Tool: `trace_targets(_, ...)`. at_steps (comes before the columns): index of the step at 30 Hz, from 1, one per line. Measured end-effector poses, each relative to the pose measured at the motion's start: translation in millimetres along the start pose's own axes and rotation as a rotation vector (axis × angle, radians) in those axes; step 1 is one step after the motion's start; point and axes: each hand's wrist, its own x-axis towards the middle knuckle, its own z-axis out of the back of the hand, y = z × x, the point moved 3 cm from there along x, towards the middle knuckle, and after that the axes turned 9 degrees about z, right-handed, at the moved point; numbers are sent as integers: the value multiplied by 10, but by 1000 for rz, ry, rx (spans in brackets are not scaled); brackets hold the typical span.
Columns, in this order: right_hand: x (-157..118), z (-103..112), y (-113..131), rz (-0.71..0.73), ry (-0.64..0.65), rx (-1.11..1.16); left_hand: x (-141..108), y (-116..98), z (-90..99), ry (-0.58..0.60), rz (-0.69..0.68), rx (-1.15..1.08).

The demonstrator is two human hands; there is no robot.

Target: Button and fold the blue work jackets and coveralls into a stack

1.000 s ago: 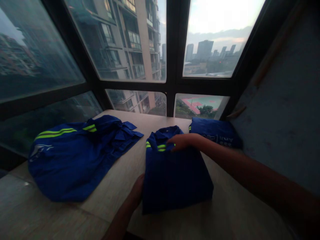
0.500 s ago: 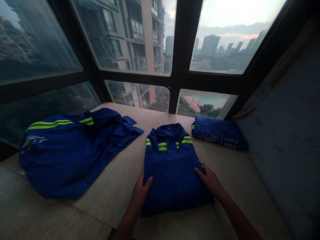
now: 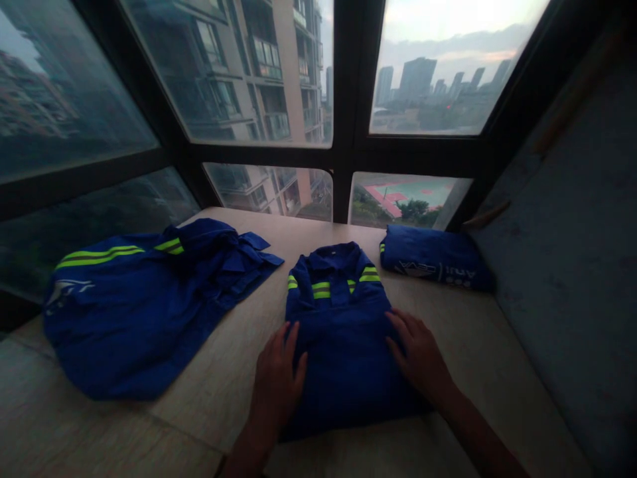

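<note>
A folded blue work shirt [image 3: 343,358] with yellow-green striped shoulders lies in front of me, its collar toward the window. My left hand [image 3: 279,375] rests along its left edge, fingers apart and pointing away from me. On the opposite edge, my right hand [image 3: 418,352] touches the cloth with its fingers spread. Neither hand grips the fabric. To the left, a second blue work shirt [image 3: 134,325] lies loosely spread, with matching stripes and a white print. A folded blue garment [image 3: 432,257] with white lettering sits at the right, near the wall.
All the garments lie on a pale, wide sill-like surface [image 3: 209,372] with a seam at lower left. Dark window frames [image 3: 348,156] border it at the back and left. A wall [image 3: 557,285] closes off the right side.
Both hands have moved from gripping the shirt's side edges to resting on top of them, slightly farther up, with fingers opened out. The shirt itself has hardly moved.
</note>
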Motion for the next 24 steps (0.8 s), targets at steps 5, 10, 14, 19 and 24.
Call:
trace_targets(5,417,-205,-8,269,209,13,397,-91,-261,219,-234,149)
trace_targets(10,435,-500,-154,231,279,36,478,109,-609,306,-195,159)
trace_targets(14,310,-481,-131,223,291,36,381,147,-610,310,-197,168)
trace_targets(19,-64,-362,38,210,289,65,45,94,-478,310,-247,174)
trace_targets(24,-494,-264,109,205,249,199,-314,135,-335,274,-341,145)
